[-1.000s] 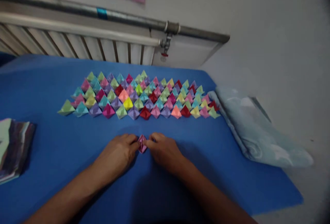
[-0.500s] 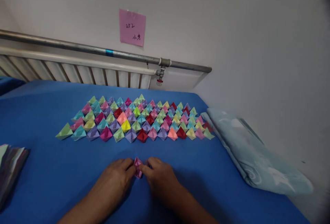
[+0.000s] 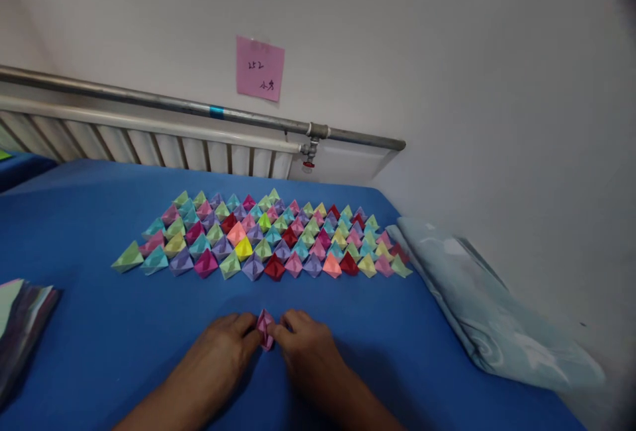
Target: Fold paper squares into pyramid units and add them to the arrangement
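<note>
A small pink paper boat is held just above or on the blue surface, between my two hands. My left hand pinches its left side with thumb and forefinger. On the other side my right hand grips its right edge, fingers curled in. The boat's long axis points away from me, and its folded middle shows from above. Beyond it, several rows of folded paper boats in green, blue, purple, red, pink and yellow stand close together.
The blue surface spreads under everything. A stack of coloured paper lies at the left edge. On the right is a folded pale-blue cloth. At the back are a radiator, a metal pipe and a pink note.
The whole view has shifted slightly, so the scene sits a little lower. Both hands stay on the pink paper boat, with barely any movement of the fingers.
</note>
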The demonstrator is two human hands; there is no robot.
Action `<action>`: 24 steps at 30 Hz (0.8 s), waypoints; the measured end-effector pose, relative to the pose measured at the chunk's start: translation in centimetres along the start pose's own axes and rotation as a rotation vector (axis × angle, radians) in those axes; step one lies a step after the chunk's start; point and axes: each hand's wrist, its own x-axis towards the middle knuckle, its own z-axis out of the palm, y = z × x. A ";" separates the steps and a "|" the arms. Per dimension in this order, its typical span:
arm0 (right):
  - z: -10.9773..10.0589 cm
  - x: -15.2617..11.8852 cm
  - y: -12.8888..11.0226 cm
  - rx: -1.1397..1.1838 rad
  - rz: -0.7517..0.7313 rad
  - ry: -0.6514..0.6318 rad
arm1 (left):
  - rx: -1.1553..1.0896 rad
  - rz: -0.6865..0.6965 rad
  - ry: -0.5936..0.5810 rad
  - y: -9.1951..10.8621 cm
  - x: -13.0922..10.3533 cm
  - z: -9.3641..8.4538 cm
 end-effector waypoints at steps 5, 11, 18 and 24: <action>0.5 0.0 0.0 -0.005 -0.002 0.042 | 0.108 0.004 -0.070 0.4 0.3 -0.4; -0.2 -0.1 -0.1 0.023 0.008 0.029 | 0.024 0.031 -0.058 0.1 0.4 -1.5; -1.1 -0.3 0.3 0.219 0.044 0.040 | 0.002 -0.010 -0.041 -0.8 0.3 -3.5; -0.8 -0.8 0.5 0.395 0.007 0.243 | 0.117 -0.238 0.012 -1.6 0.5 -3.8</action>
